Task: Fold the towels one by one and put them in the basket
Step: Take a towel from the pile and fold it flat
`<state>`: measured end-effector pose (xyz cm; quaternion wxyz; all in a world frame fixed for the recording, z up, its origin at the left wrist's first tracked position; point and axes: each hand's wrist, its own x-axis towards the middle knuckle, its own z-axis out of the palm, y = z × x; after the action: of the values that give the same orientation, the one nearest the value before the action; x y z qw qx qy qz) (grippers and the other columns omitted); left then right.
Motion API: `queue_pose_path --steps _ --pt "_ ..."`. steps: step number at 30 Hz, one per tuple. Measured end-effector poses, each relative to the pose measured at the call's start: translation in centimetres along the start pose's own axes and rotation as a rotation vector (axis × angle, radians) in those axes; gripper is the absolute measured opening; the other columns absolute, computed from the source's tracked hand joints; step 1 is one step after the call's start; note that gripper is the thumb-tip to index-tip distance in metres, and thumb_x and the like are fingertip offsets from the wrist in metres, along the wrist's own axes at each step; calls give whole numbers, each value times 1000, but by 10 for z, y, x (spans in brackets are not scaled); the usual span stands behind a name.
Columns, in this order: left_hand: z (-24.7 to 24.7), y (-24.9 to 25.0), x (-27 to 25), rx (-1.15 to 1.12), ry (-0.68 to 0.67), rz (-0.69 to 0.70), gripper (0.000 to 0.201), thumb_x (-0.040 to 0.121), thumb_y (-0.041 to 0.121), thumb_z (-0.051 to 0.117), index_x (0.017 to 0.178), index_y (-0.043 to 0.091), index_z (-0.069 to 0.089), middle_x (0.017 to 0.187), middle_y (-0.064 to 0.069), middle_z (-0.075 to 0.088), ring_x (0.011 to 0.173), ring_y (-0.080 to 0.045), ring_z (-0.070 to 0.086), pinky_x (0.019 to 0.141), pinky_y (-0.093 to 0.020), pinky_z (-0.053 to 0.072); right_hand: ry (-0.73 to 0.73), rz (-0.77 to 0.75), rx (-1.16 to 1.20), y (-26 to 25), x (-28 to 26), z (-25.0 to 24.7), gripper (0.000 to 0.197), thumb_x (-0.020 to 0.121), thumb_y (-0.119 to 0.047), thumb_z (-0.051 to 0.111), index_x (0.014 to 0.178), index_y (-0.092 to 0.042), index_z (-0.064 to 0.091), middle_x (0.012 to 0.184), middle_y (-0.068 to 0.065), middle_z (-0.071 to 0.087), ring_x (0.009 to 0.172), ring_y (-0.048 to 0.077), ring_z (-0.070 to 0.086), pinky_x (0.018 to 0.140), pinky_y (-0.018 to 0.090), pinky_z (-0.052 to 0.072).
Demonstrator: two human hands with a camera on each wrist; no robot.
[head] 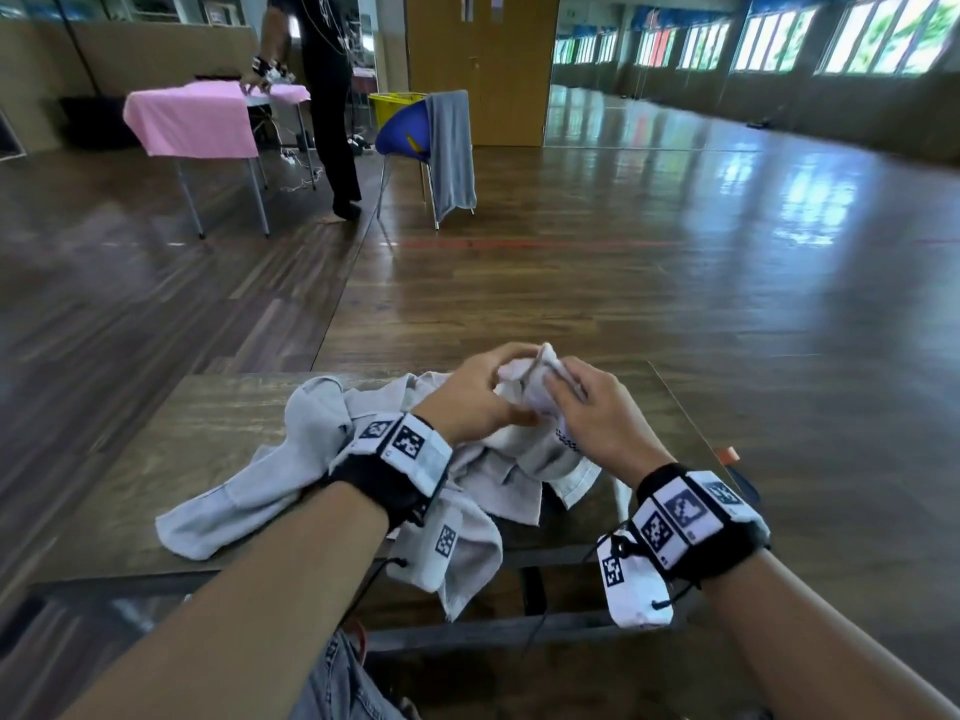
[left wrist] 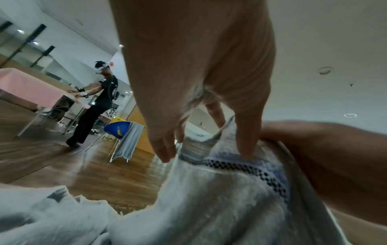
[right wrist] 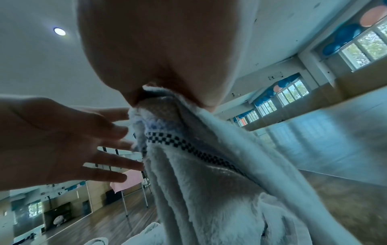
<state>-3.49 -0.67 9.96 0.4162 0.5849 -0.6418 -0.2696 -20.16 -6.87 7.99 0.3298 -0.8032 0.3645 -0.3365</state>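
- Nearest to us, both forearms reach forward over the near edge of the wooden table (head: pixel 171 433), each wrist wearing a strap with printed markers.
- Just past the wrists lies a crumpled pile of pale grey towels (head: pixel 249 491), spread leftward across the table with one flap hanging over the near edge.
- Above the far side of that pile our hands meet: the right hand (head: pixel 597 418) pinches the bunched top edge of a white towel (head: pixel 524 392) between thumb and fingers, and the right wrist view shows the cloth clamped tight there.
- The left hand (head: pixel 472 392) is close against the same bunch. In the right wrist view its fingers (right wrist: pixel 117 129) are spread and straight, tips touching the cloth's side edge; in the left wrist view they reach down onto the towel near its checked band (left wrist: pixel 240 165), without a clear pinch.
- The towel hangs from the right hand's pinch down toward us, its long axis running from the hands back to the pile, so it is lifted only at its top end.
- We judge the next move needs the left hand, which is nearest, to find a corner and draw it leftward to open the edge.
- No basket for the folded towels is visible to us near the table.
- Far off stand a blue chair (head: pixel 402 129) with a grey cloth over it, a pink-covered table (head: pixel 192 122), and another person.
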Motion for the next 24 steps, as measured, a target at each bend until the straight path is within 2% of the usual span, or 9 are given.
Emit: queue_pose_path --steps 3,7,9,10,11,13,19,22,24 --pt "7 -4 1 134 108 114 29 75 12 84 102 16 75 84 17 64 81 23 55 68 -1 37 -74 -64 -38 -6 -6 1 25 100 -35 55 77 -26 59 61 -10 56 56 5 49 54 22 38" --pt "-5 -9 4 187 125 39 17 75 27 85 87 17 79 82 4 72 73 13 57 67 -4 39 -51 -94 -34 -4 -10 -15 20 100 -24 56 82 -18 62 67 -2 58 59 9 49 59 25 39" --pt "-11 -9 4 152 114 -12 20 73 34 86 81 18 77 82 -7 74 70 -8 60 69 -25 48 -61 -101 -35 -1 -13 -24 17 100 -22 58 85 -25 67 69 -8 63 61 4 53 59 20 42" --pt "-12 -8 4 144 119 -30 23 70 37 87 79 18 76 83 -12 73 76 -24 62 73 -38 51 -62 -97 -39 2 -14 -27 16 100 -21 59 87 -25 68 71 -7 65 64 6 57 61 24 45" --pt "-14 -6 4 140 121 -42 28 67 40 88 77 18 74 84 -14 73 82 -31 64 79 -43 53 -58 -92 -46 4 -15 -30 16 100 -20 59 88 -24 69 74 -5 67 68 11 61 65 32 49" --pt "-13 -2 3 118 102 -57 35 63 41 90 77 17 69 89 -9 73 91 -29 65 87 -47 54 -46 -92 -56 6 -16 -34 17 99 -17 58 89 -22 71 79 -2 68 76 18 64 73 41 51" --pt "-2 9 0 127 -41 -4 45 74 33 85 115 29 64 112 1 65 99 -20 64 89 -37 55 -110 -127 16 -8 -18 -34 22 95 -13 60 93 -28 76 87 -4 74 87 17 69 78 38 53" --pt "-3 15 -2 181 1 18 25 75 31 84 89 13 73 87 -4 72 76 -20 64 75 -39 55 -79 -118 31 -16 -22 -35 19 93 -15 63 93 -29 76 86 -4 75 87 16 70 80 40 55" --pt "-6 16 -6 226 89 38 30 71 36 86 75 13 67 80 -7 69 67 -16 56 66 -34 49 -56 -104 47 -19 -28 -38 14 92 -17 65 93 -26 77 86 0 75 87 21 70 81 45 56"
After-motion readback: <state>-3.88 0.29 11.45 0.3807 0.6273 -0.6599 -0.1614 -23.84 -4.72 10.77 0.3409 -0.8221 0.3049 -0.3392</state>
